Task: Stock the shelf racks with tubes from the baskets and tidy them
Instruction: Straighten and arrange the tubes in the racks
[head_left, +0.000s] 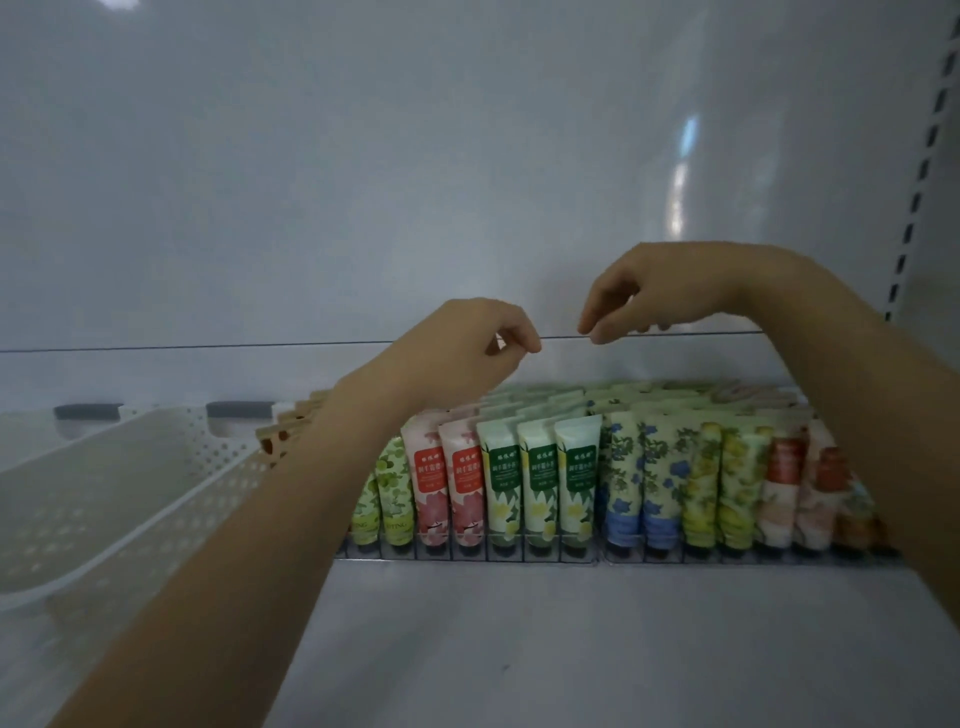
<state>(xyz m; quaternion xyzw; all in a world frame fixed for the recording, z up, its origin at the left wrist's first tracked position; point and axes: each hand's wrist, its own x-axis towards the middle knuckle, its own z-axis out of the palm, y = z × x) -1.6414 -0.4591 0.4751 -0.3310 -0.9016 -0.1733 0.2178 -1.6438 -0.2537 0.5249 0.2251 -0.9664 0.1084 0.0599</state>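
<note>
Tubes (535, 483) stood upright in rows in the clear rack (613, 554) on the white shelf (571, 649), grouped by pattern: green leaves, pink, lily, blue flowers, yellow, then orange at the right. Your left hand (467, 348) hovered above the pink and lily rows, fingers curled, thumb and fingertips pinched together with nothing visible between them. Your right hand (660, 291) hung a little higher, near it, above the blue rows, curled and pinched the same way. Your hands were apart and clear of the tubes. White perforated baskets (156, 525) sat left of the rack.
</note>
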